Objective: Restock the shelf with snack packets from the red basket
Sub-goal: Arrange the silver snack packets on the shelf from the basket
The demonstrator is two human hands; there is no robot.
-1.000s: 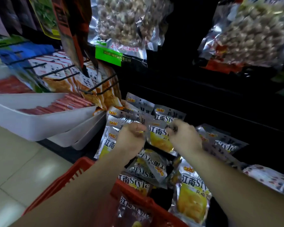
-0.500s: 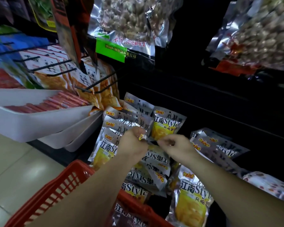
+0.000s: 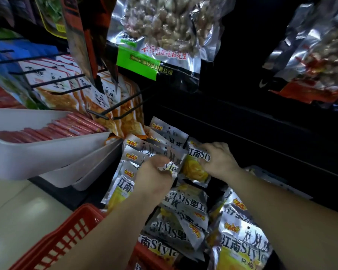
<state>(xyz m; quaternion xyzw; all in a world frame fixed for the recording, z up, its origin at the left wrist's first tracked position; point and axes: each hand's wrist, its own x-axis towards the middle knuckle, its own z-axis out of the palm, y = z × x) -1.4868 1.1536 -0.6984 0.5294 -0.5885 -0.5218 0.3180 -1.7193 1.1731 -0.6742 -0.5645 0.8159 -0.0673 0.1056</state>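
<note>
Two hands: both reach forward over the red basket [image 3: 66,236] to the front of the dark shelf [image 3: 261,137].
Left hand [image 3: 154,178]: fingers curled and pinching the lower edge of a silver packet [image 3: 174,156]; motion blur hides the finer detail of the grip.
Right hand [image 3: 218,160]: fingers and thumb are bent round the right edge of a yellow-fronted packet [image 3: 194,170], which stands upright just beside the silver packet and touches it.
Packet row [image 3: 133,151]: more of the same packets overlap one another to the left of the two held ones, leaning back against the shelf.
Loose packets [image 3: 183,211]: a heap lies below the hands and between the forearms, several upside down. Whether all of them are in the basket cannot be told.
Basket position: bottom left, under the left forearm, well below the held packets.
Surroundings: white trays [image 3: 47,156] with red sticks [image 3: 62,129] at left, panda packets [image 3: 105,102] on wire hooks, peanut bags [image 3: 170,26] hanging above.
</note>
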